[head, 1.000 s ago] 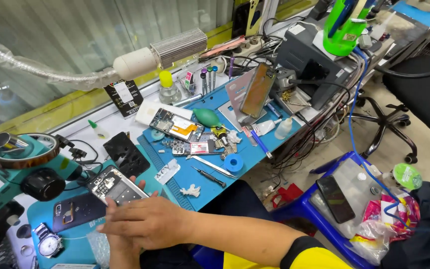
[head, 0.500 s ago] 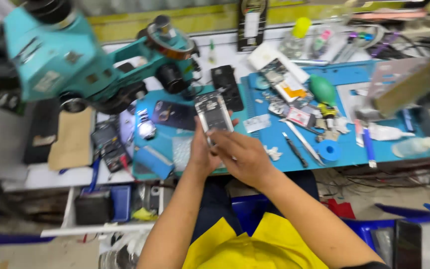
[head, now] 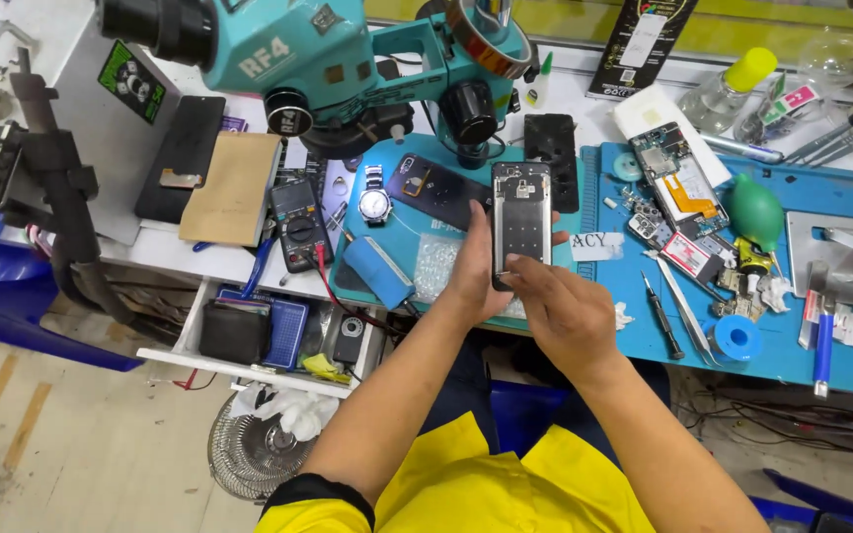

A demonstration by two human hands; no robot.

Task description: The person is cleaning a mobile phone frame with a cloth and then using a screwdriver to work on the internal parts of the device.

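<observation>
Over the blue mat (head: 792, 345) at the front of the desk (head: 150, 247), both hands are on an opened phone (head: 521, 222), its back cover off and the bare frame facing up. The left hand (head: 473, 271) cups the phone's left edge, fingers wrapped round it in a firm grasp. The right hand (head: 560, 306) comes in from below, fingers (head: 525, 266) pinched on the phone's lower end. The phone stands lengthwise, its top just beneath the teal microscope (head: 348, 59).

Just left of it lie a dark phone back cover (head: 431, 188) and a silver wristwatch (head: 375, 204). A small white label (head: 596, 245), rectangular, sits touching the mat right beside the phone. Further right, another stripped phone (head: 671, 178) shows an orange flex strip, with a green rubber blower (head: 754, 209) next to it and a blue tape roll (head: 737, 338) near the mat's front edge.

At the back, a tall black package (head: 639, 44) with a white panel leans against the yellow wall strip. A black square sticker (head: 132, 81) with a green edge sits on the white panel at far left, and a brown padded envelope (head: 231, 188) lies beside a dark screen (head: 182, 158).
</observation>
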